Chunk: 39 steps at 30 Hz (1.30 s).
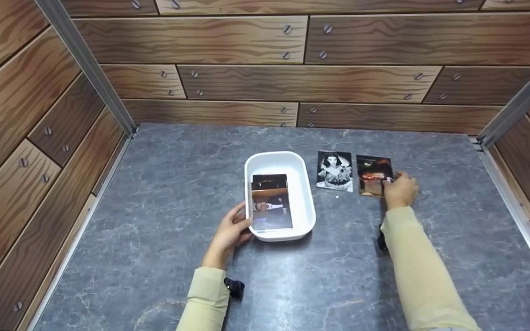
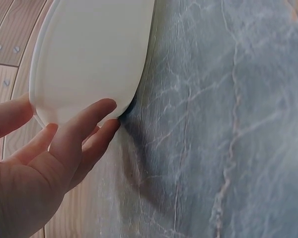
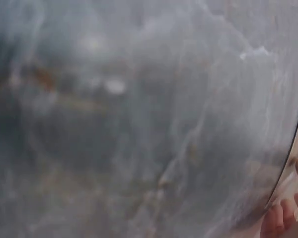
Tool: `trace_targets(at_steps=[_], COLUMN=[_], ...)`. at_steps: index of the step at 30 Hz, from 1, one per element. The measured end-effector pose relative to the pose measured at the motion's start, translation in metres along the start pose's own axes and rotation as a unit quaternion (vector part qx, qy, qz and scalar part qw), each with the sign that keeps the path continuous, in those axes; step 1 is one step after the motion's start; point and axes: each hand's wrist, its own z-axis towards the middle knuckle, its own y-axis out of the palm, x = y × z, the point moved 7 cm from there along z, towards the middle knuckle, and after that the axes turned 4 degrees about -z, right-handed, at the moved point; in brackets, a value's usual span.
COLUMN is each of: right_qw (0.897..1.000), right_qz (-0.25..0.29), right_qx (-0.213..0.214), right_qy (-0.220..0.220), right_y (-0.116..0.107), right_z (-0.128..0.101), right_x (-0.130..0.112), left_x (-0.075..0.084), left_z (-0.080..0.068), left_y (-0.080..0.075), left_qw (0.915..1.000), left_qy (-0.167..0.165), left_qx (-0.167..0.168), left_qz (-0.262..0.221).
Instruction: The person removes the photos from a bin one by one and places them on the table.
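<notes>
A white tray (image 1: 305, 193) stands mid-table with a colour photo (image 1: 271, 202) lying inside it. My left hand (image 1: 242, 222) rests against the tray's near-left corner; in the left wrist view its straight fingers (image 2: 92, 126) lie along the tray's outer wall (image 2: 89, 54), thumb on the other side. To the right of the tray a black-and-white portrait photo (image 1: 335, 171) lies flat. Beside it is a dark reddish photo (image 1: 371, 174), whose right edge my right hand (image 1: 390, 181) pinches with curled fingers. The right wrist view is blurred, with only fingertips (image 3: 278, 222) showing.
The grey marble-pattern tabletop (image 1: 164, 193) is boxed in by wood-pattern walls (image 1: 256, 82) at the back and on both sides, with metal corner posts (image 1: 85, 64). Both arms wear pale sleeves with black wrist mounts.
</notes>
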Motion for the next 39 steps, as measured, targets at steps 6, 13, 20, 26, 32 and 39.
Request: trace_targets(at_steps=[6,13,20,26,32,39], right_qw=[0.999,0.983,0.946,0.918,0.894,0.862], right_qz=[0.036,0.176,0.311,0.37,0.398,0.42], right_qx=[0.004,-0.032,-0.093,-0.145,-0.2,-0.28], right_qy=[0.032,0.032,0.017,-0.013,-0.041,-0.041], right_y=[-0.003,-0.007,-0.002,0.014,0.035,0.068], right_z=[-0.001,0.001,-0.025,-0.056,-0.099,-0.149], right_x=[-0.002,-0.046,-0.097,-0.133,-0.16,-0.176], left_x=[0.0,0.0,0.001,0.001,0.002,0.002], left_z=[-0.001,-0.001,-0.001,-0.002,-0.004,-0.004], left_y=[0.001,0.0,0.001,0.002,0.002,0.002], left_qw=[1.0,0.9999,1.0,1.0,1.0,1.0], left_qy=[-0.001,-0.005,-0.001,-0.003,-0.002,0.005], left_qx=[0.0,0.011,0.0,-0.002,0.0,-0.003], left_qz=[-0.001,-0.005,-0.001,0.001,0.001,-0.003])
